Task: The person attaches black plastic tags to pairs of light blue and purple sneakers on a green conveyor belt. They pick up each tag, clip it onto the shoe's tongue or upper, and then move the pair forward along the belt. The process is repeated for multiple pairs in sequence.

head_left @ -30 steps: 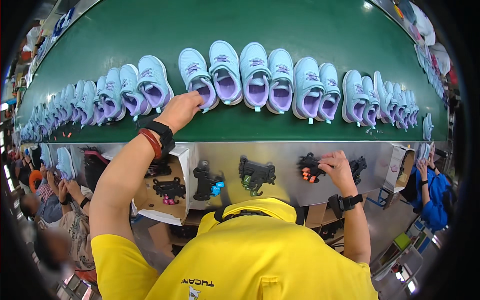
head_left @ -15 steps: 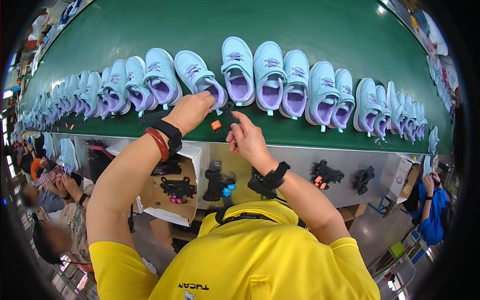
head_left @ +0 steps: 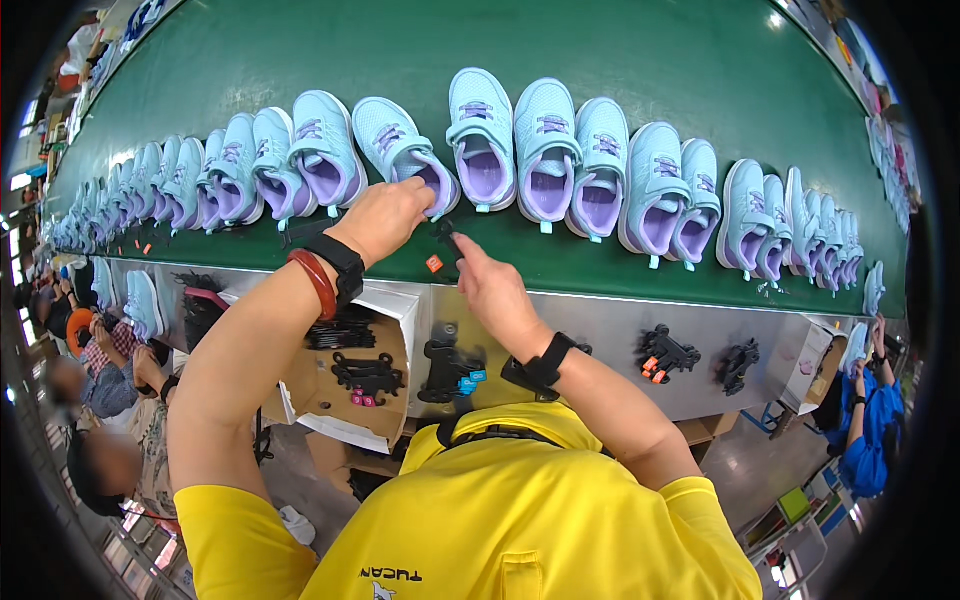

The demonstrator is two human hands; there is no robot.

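Observation:
My left hand (head_left: 388, 215) is closed at the heel opening of a light blue sneaker (head_left: 385, 130) with lilac lining, its fingertips partly inside. That shoe lies tilted in the row, toe away from me and to the left. Just right of its heel, my right hand (head_left: 492, 290) pinches a black plastic shoe hanger (head_left: 445, 234), whose upper end comes close to the heel. A small orange tag (head_left: 434, 263) shows beside the hanger; whether it is attached I cannot tell. Another blue sneaker (head_left: 482, 120) stands close on the right.
A long row of matching sneakers (head_left: 655, 180) lines the green table (head_left: 620, 50). Below its edge, a cardboard box (head_left: 385, 425) holds black hangers (head_left: 362, 373). More hangers (head_left: 668, 352) with orange tags lie on a metal shelf (head_left: 620, 325). People sit at both sides.
My right hand has lowered slightly, and the hanger's upper end has swung left toward the shoe's heel. My left hand stays at the same sneaker.

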